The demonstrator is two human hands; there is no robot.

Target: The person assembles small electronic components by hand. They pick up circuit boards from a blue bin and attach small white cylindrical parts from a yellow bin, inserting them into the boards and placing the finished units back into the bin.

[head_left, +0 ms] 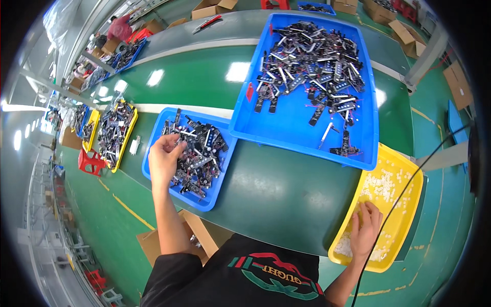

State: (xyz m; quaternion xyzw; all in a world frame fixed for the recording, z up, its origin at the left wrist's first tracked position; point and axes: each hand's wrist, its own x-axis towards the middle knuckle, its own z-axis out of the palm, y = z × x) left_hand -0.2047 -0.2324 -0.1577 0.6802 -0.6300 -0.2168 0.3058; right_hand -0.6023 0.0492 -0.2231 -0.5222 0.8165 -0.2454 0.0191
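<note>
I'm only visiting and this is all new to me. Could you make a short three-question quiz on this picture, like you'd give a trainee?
1. Which hand is at the yellow tray with small white pieces?
2. True or false: the left hand is over a blue tray.
3. What fills that blue tray? A) folded cloth; B) mostly dark parts; C) fruit.

Key: 1. The right hand. 2. True. 3. B.

A black short-sleeved fabric T-shirt (215, 286) was worn at 6 o'clock, its left sleeve (174, 273) at 7 o'clock. Its chest print combined a wavy red band (281, 263), inverted gold letters (281, 273) and a green outline (255, 281), with red-and-green stripes (240, 262) toward 9 o'clock. The left hand (164, 159) and right hand (365, 233) were bare.
</note>
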